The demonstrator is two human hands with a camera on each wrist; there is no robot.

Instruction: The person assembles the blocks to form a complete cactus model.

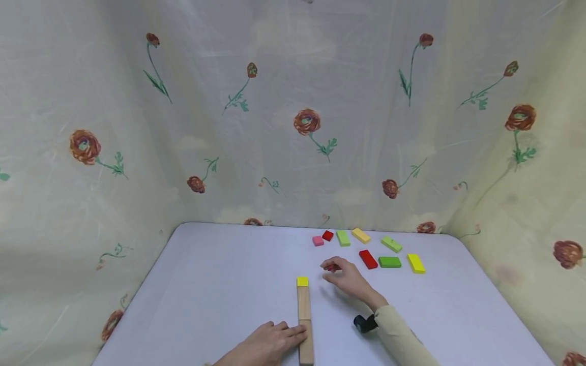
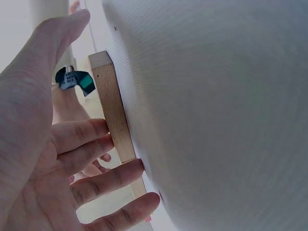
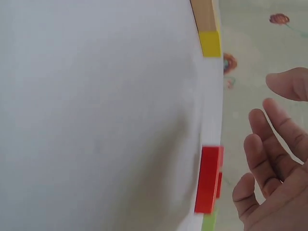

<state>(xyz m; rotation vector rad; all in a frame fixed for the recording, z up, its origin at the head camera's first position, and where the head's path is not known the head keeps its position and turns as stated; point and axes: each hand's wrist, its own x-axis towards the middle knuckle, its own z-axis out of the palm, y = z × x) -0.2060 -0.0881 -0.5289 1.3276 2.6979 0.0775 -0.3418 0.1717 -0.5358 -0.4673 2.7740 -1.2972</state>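
Two wooden blocks lie end to end in a line, the nearer wooden block (image 2: 114,108) touched along its side by the fingertips of my left hand (image 1: 270,341), whose fingers are extended. The farther wooden block (image 1: 304,303) has a small yellow block (image 1: 302,281) at its far end. To the right of that yellow block, my right hand (image 1: 348,279) is raised over the table, thumb and fingers apart. A small red patch shows by its fingers in the head view, while the right wrist view shows a bare gap between thumb and fingers (image 3: 260,120).
Beyond my right hand lie a red block (image 1: 368,259), a green block (image 1: 389,262) and a yellow block (image 1: 416,264). Farther back are a pink block (image 1: 318,241), a small red block (image 1: 327,236) and several others. A floral curtain (image 1: 274,152) surrounds the white table (image 1: 220,274).
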